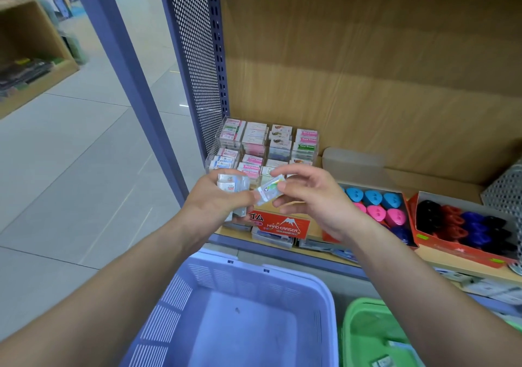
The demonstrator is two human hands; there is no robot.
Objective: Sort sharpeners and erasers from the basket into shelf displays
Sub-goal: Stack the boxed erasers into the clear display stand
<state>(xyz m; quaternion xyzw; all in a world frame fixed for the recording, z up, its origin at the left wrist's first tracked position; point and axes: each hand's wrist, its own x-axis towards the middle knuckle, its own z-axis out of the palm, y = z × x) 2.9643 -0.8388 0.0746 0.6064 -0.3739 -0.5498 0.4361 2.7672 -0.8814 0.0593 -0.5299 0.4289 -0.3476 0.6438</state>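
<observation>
Looks like a stationery shop: stocked eraser display (262,143), boxed sharpeners (375,205), shopping basket (240,296), aisle shelving (367,84).

The lilac basket (180,296) is matt moulded plastic with slotted walls; the green basket (356,319) looks alike. The shelf back (367,70) shows smooth wood-grain laminate, the side panel (195,56) painted perforated metal. The display case (223,129) is clear glossy plastic, probably acrylic. The wrapped erasers (268,194) shine in film. The sharpeners (375,211) are glossy plastic in matt cardboard boxes (457,251).
</observation>
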